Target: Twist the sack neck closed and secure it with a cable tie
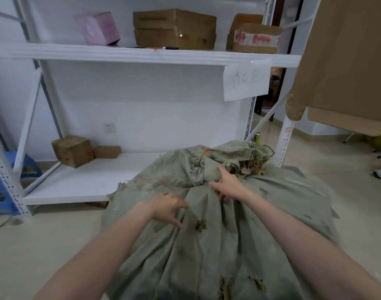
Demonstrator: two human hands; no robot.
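Observation:
A big grey-green woven sack (239, 234), worn and holed, lies on the floor in front of me. Its bunched neck (209, 161) points away toward the shelving, with an orange tie (205, 150) around a gathered part near the top. My right hand (227, 184) grips a fold of sack cloth just below the neck. My left hand (166, 207) rests on the sack's left side with fingers spread and curled against the cloth. Frayed threads and reddish bits (253, 164) stick out at the sack's mouth.
White metal shelving (141, 55) stands behind the sack, with cardboard boxes (174, 29) and a pink box (97, 28) on top and small boxes (73, 150) on the low shelf. A blue stool (3, 185) is at left, a cardboard sheet (347, 61) at right.

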